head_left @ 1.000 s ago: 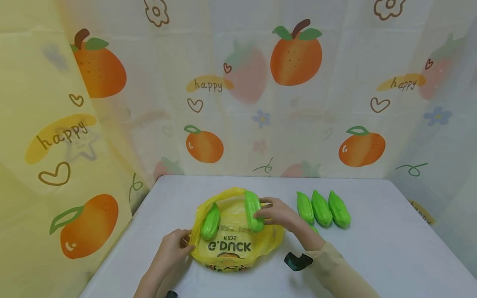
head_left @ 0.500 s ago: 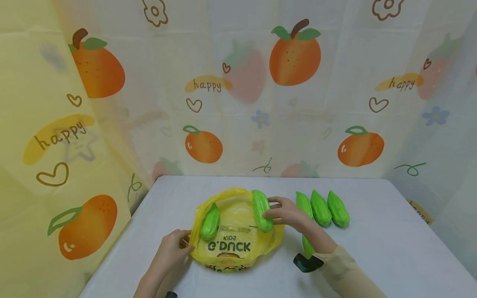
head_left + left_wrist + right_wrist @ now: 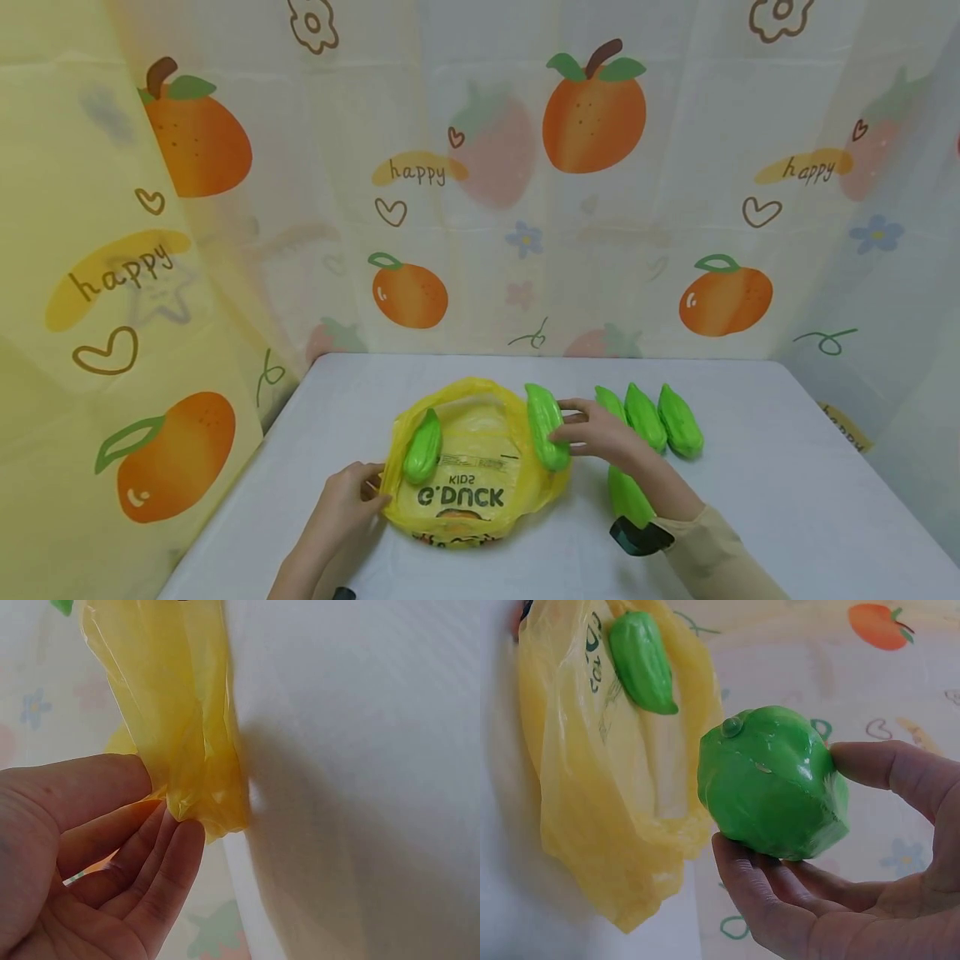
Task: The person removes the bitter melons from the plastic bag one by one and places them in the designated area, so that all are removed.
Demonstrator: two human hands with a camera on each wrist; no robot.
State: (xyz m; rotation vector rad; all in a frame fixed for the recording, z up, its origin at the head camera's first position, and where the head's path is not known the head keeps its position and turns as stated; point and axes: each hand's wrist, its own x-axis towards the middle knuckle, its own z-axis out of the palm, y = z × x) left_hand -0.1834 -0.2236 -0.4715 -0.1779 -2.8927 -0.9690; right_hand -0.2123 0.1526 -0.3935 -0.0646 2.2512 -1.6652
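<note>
My left hand [image 3: 348, 496] pinches the left edge of a thin yellow plastic bag [image 3: 525, 500], thumb against fingers on the gathered film in the left wrist view. The bag lies with its mouth spread, its upside-down "KIDS" print showing. One green ridged toy vegetable [image 3: 423, 450] sits inside at the left. Another green toy vegetable [image 3: 543, 425] is in my right hand [image 3: 600, 433], between thumb and fingers, overlapping the bag's right rim in the head view. From the right wrist view its blunt end [image 3: 772, 784] faces the camera, apart from the bag [image 3: 622, 870].
Right of the bag, three more green toy vegetables [image 3: 681, 421] lie side by side on the white table [image 3: 780, 492]. A further green piece [image 3: 628, 498] shows partly behind my right forearm. Fruit-printed curtains [image 3: 495, 283] stand behind and at both sides.
My right hand has moved right with the toy vegetable, from over the bag's mouth to its right rim. The piece under the right forearm shows more. My left hand stays put.
</note>
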